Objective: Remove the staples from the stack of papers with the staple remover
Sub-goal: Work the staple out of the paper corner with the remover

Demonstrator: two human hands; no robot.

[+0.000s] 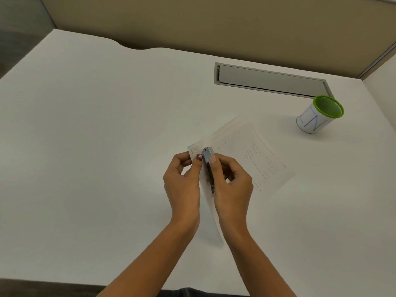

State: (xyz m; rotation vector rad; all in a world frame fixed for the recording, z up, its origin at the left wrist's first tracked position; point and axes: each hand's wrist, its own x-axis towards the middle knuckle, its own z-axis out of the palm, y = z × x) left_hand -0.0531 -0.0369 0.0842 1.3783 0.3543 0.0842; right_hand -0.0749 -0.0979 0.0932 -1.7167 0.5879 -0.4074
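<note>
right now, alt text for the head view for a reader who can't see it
The left hand pinches a corner of a stack of papers while the right hand holds a metal staple remover to that corner, over a white desk. A green-rimmed cup stands at right.

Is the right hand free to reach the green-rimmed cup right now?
Probably not yet: the right hand grips the staple remover on the papers. Nothing visible blocks the path to the cup.

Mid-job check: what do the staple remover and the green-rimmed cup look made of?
Staple remover: likely metal; its head is bright and mirror-shiny like chrome, the handle darker brownish, material unclear. Green-rimmed cup: seemingly green mesh, judging by the fine-textured inside, wrapped in a matte white paper-like sleeve with blue marker letters.
</note>
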